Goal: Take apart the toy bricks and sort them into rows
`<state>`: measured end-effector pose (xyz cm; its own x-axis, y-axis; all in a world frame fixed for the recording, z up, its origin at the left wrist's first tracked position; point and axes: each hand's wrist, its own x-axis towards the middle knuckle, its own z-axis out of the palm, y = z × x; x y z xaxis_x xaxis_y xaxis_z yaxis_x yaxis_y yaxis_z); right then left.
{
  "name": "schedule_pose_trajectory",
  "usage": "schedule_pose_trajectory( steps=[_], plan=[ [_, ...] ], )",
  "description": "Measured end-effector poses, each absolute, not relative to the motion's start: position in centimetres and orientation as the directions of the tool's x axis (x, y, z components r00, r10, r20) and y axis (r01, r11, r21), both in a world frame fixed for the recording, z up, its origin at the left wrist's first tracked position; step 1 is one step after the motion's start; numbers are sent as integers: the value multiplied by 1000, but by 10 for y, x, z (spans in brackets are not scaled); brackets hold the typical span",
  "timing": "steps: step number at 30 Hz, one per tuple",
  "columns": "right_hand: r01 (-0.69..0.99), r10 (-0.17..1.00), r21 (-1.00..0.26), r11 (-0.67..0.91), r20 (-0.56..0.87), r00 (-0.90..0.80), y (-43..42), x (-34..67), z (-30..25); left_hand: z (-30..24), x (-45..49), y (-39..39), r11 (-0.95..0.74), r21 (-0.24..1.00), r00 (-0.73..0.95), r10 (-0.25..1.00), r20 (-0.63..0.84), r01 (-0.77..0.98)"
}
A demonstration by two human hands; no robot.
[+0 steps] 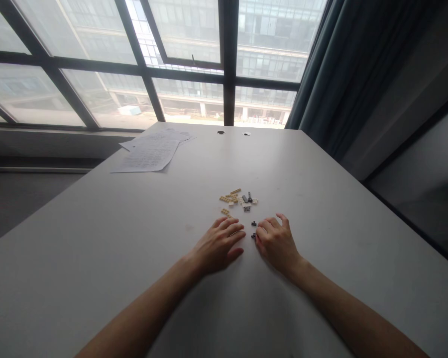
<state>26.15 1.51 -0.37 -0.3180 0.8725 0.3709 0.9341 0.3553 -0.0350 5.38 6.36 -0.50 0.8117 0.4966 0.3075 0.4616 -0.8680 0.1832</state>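
My left hand [224,242] rests low over the white table, palm down, its fingers stretched and apart with nothing held. Just beyond its fingertips lies a small tan toy brick [225,212]. The fingers of my right hand [276,240] curl inward, and a small dark toy brick [253,235] pokes out at their tips, partly hidden by them. Another dark brick [254,223] sits on the table just past it. Farther off is a loose pile of tan bricks [229,198], white pieces [255,201] and grey pieces [247,209].
Printed paper sheets [149,151] lie at the table's far left. Two round holes [220,133] are set near the far edge of the white table [134,238]. Behind stand large framed windows [190,94], with a dark curtain [332,74] on the right.
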Motion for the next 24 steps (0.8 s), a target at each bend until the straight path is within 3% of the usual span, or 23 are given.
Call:
schedule_pose_trajectory(
  steps=[4, 7, 14, 24],
  plan=[
    [878, 859, -207, 432, 391, -330, 21, 270, -6, -7, 46, 65, -876, 201, 826, 482, 294, 439],
    [806, 820, -260, 531, 399, -411, 26, 278, -7, -7, 43, 66, -877, 207, 828, 479, 291, 435],
    [696, 721, -229, 680, 382, -578, 29, 276, -13, -8, 42, 67, -874, 227, 827, 482, 288, 430],
    [775, 749, -148, 615, 417, -515, 27, 272, -15, -6, 43, 67, -886, 230, 845, 456, 280, 402]
  ],
)
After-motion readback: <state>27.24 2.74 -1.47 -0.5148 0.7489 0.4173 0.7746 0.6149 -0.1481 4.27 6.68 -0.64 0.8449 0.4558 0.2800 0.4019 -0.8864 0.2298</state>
